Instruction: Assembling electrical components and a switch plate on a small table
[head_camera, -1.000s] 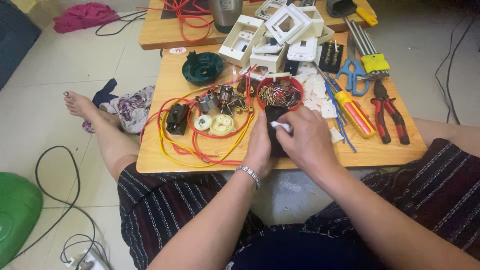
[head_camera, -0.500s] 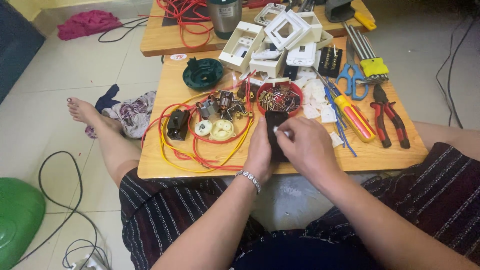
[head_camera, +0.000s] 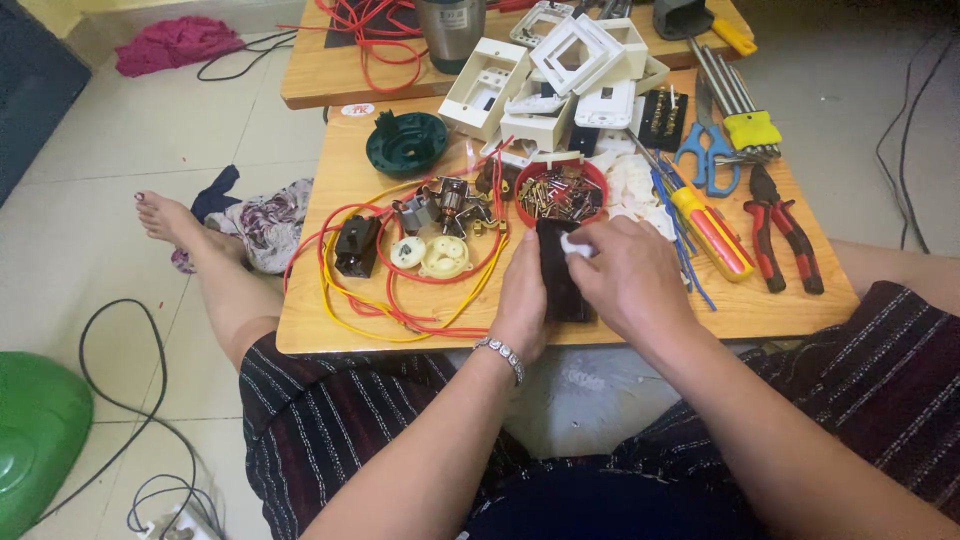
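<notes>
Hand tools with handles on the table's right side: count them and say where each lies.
4. Blue scissors, yellow-and-red screwdriver, red-and-black pliers, and a yellow-held key set at the far edge. More may hide under clutter.

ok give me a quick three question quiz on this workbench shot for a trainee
1. True or false: the left hand rests on the black part on the wooden table.
2. What does the right hand pinch? A) small white piece B) scissors C) pliers
3. What colour is the bowl of small metal parts behind the hands?

Key: 1 true. 2 A, the small white piece. 3 red.
</notes>
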